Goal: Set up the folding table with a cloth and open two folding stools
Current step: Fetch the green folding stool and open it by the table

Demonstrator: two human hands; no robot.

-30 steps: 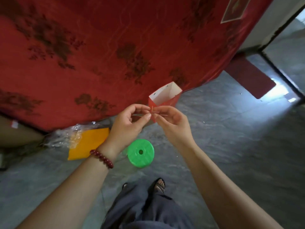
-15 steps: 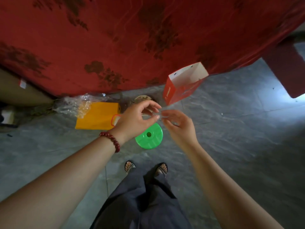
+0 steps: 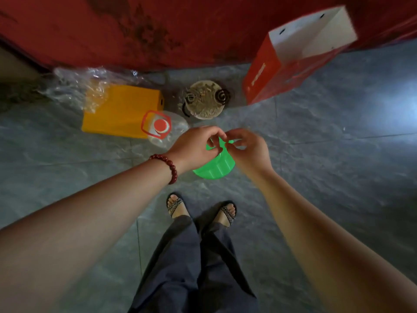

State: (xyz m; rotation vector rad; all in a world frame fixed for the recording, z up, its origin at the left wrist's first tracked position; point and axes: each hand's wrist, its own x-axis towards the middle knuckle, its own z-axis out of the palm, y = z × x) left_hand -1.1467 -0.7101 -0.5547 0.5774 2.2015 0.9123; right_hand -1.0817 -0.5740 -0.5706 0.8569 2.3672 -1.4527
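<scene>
— Left hand (image 3: 196, 147) and right hand (image 3: 248, 147)?
— Fingertips pinched together, nearly touching; pinching what, cannot tell.
— Stool (image 3: 214, 167)?
— Directly beneath both hands, on the floor. Green plastic, round, ribbed, collapsed flat.
— Best approach?
— Probably free both hands, grip opposite rims, pull up evenly until locked.

Left hand (image 3: 195, 148) and right hand (image 3: 247, 148) pinch fingertips together.
</scene>
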